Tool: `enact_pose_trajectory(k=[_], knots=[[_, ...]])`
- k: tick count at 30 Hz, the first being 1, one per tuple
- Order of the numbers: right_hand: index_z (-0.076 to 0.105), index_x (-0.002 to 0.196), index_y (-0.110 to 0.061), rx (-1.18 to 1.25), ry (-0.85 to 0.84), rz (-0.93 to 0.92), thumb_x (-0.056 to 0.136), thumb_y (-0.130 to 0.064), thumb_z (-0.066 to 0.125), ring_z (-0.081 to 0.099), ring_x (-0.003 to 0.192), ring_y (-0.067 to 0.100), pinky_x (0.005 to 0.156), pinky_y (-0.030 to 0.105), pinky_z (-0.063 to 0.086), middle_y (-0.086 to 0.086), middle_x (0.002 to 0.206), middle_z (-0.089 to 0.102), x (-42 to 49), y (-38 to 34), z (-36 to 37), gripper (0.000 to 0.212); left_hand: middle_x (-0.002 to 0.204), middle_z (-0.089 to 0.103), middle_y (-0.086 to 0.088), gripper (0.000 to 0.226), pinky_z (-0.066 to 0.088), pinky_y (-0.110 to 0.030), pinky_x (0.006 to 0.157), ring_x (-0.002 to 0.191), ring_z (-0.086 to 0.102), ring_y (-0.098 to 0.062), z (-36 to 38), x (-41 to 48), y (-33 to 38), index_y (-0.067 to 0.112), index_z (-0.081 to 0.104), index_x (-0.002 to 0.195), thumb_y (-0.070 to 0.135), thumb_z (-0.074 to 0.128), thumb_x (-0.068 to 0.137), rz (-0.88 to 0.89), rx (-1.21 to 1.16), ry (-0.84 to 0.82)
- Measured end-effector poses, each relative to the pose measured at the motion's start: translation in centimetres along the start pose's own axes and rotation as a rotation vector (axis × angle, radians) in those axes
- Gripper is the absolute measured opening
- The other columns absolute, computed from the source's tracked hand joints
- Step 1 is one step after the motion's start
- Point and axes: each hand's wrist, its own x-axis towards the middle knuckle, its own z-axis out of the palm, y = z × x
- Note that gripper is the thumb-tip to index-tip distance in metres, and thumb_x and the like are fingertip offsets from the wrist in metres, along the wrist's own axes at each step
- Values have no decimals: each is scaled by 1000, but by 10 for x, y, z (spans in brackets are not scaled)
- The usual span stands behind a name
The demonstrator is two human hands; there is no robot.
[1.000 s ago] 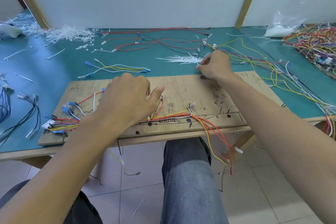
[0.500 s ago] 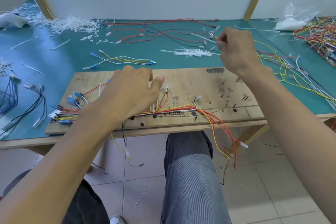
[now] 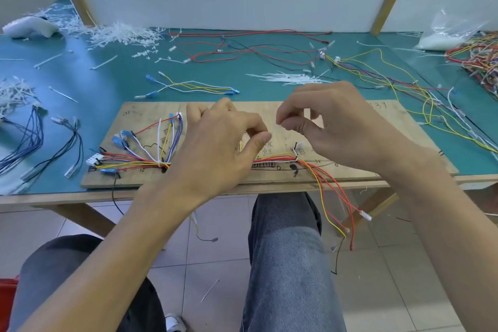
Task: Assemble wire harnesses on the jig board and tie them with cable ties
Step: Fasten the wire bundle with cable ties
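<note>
The wooden jig board (image 3: 142, 116) lies at the table's front edge. A wire harness (image 3: 129, 163) of red, yellow, blue and white wires runs along it, bound by a white tie at the left; its right-hand ends (image 3: 331, 197) hang over the edge. My left hand (image 3: 218, 148) is on the middle of the bundle, thumb reaching right; whether it grips anything is hidden. My right hand (image 3: 336, 127) hovers just right of it, thumb and forefinger pinched on a thin white cable tie that barely shows. A pile of cable ties (image 3: 288, 79) lies behind the board.
On the green mat there are a short blue-tipped wire set (image 3: 188, 87), long red and black wires (image 3: 250, 48), blue and black wires (image 3: 32, 137) at the left, a tangle of coloured wires (image 3: 479, 59) at the right, tie offcuts (image 3: 118, 35) and a plastic bag (image 3: 442, 35).
My right hand came back from the tie pile behind the board and now sits over the board's middle beside my left hand. My left hand lifted its fingers from flat to curled.
</note>
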Motion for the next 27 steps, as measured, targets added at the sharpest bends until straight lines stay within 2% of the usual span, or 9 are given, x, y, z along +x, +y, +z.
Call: enact_pose_trajectory(k=[2,5,7,9,11,14,18,22,27], knots=[[77,101,-16,134,42,58,95,-9,76,63,81,14,75,18,45,-5,85,72,-3,1,3,10,80,48,23,12,29,-44,89,92,52,-11,2,-3,4,36,74,89,44,67,96,-10,-48,7],[76,108,-12,640,179,275,92,-14,80,69,81,15,76,32,54,5,90,77,-8,0,16,17,75,60,25,14,42,-51,90,89,57,-8,7,-6,10,34,78,85,42,70,93,-96,-261,92],[76,106,-7,912,251,406,88,-19,81,68,76,17,71,30,53,8,85,77,-14,-1,28,22,75,65,22,13,46,-50,91,89,59,-8,12,-8,15,34,80,84,39,73,95,-146,-365,134],[77,98,-6,974,245,445,88,-22,79,67,75,16,69,27,52,5,82,76,-21,0,40,20,77,67,19,13,44,-53,93,90,60,-8,18,-10,21,39,79,84,43,71,95,-172,-366,161],[77,93,-6,976,259,440,88,-22,80,66,76,17,67,26,52,6,82,75,-24,3,47,17,83,66,18,12,37,-52,97,95,60,-10,22,-11,26,43,78,89,47,69,95,-188,-281,173],[78,89,-10,817,418,467,92,-19,80,66,72,15,67,25,52,5,80,76,-22,10,50,10,92,66,17,16,25,-44,90,105,57,-12,25,-13,25,40,78,98,50,65,98,-120,-7,108],[75,89,-16,502,510,494,98,-21,75,71,74,13,76,38,60,-1,79,76,-20,21,56,11,100,72,23,22,24,-44,87,113,52,-10,32,-23,20,38,76,100,49,57,101,32,295,-53],[71,86,-18,376,435,477,99,-20,73,70,77,18,79,42,57,-3,78,73,-19,21,69,14,105,72,24,19,24,-43,87,112,53,-12,37,-23,19,39,77,102,39,58,103,23,286,-74],[68,87,-15,367,428,464,101,-17,69,69,75,12,80,39,57,-5,78,73,-20,26,71,15,101,71,21,17,23,-42,85,107,51,-13,39,-16,18,39,78,98,32,63,101,13,278,-77]])
